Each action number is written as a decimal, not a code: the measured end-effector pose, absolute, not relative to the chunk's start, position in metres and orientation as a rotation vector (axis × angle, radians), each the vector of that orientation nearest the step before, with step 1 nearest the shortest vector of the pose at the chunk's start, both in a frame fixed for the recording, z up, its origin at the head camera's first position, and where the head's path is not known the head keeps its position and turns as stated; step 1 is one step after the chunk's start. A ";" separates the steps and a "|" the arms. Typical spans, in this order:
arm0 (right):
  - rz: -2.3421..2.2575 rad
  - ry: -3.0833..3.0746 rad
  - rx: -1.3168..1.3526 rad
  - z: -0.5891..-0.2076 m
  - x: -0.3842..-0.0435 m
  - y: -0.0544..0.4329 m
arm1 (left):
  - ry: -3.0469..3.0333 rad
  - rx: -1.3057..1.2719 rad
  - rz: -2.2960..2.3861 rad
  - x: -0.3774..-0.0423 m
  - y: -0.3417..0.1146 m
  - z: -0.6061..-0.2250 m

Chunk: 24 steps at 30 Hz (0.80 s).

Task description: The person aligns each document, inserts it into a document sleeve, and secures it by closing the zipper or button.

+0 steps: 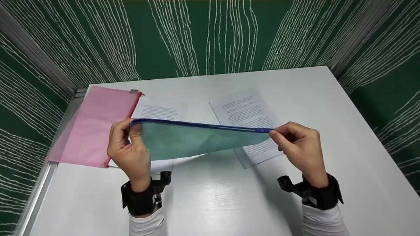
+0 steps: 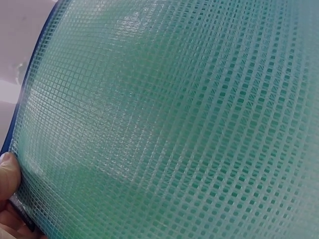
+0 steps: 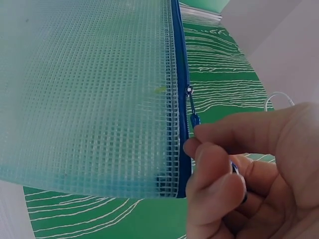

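Note:
A greenish mesh zipper pouch (image 1: 183, 139) with a blue zipper (image 1: 203, 125) along its top edge is held up over the table. My left hand (image 1: 129, 150) grips one end of it, thumb on the near face. At the opposite end my right hand (image 1: 300, 147) pinches the small blue zipper pull (image 3: 195, 119) between thumb and forefinger. In the right wrist view the slider (image 3: 189, 90) sits on the zipper just beyond those fingertips. Mesh (image 2: 164, 119) fills most of the left wrist view, with the left thumb (image 2: 9, 177) at the pouch's edge.
On the left of the white table (image 1: 216, 203) lies a pink zipper pouch (image 1: 95, 127). A printed sheet (image 1: 160, 109) beside it is partly hidden by the held pouch. Another printed sheet (image 1: 246, 108) lies behind the zipper's right part. Green walls (image 1: 223, 39) enclose the table.

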State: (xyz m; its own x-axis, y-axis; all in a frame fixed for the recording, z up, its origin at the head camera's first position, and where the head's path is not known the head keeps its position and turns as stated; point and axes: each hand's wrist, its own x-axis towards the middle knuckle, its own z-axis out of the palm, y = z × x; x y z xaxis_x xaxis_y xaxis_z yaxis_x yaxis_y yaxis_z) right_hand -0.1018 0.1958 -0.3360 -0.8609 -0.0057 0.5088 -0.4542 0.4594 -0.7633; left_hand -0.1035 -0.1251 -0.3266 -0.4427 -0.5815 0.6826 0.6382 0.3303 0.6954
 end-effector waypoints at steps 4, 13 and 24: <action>1.370 -2.266 0.364 -0.336 -0.102 0.197 | -1.481 0.000 -1.363 -0.103 -0.129 -0.327; 1.361 -2.259 0.353 -0.339 -0.104 0.201 | -1.480 0.006 -1.370 -0.103 -0.130 -0.327; 1.348 -2.319 0.230 -0.332 -0.101 0.200 | -1.483 0.050 -1.340 -0.102 -0.131 -0.326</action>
State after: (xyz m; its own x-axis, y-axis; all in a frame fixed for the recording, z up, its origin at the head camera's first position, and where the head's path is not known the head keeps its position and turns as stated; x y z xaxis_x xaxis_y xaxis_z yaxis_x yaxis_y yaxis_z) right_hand -0.1007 0.2005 -0.3320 -0.8868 0.0780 0.4556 -0.3575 0.5093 -0.7828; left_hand -0.1022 -0.1306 -0.3259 -0.4150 -0.6358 0.6508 0.5832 0.3632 0.7267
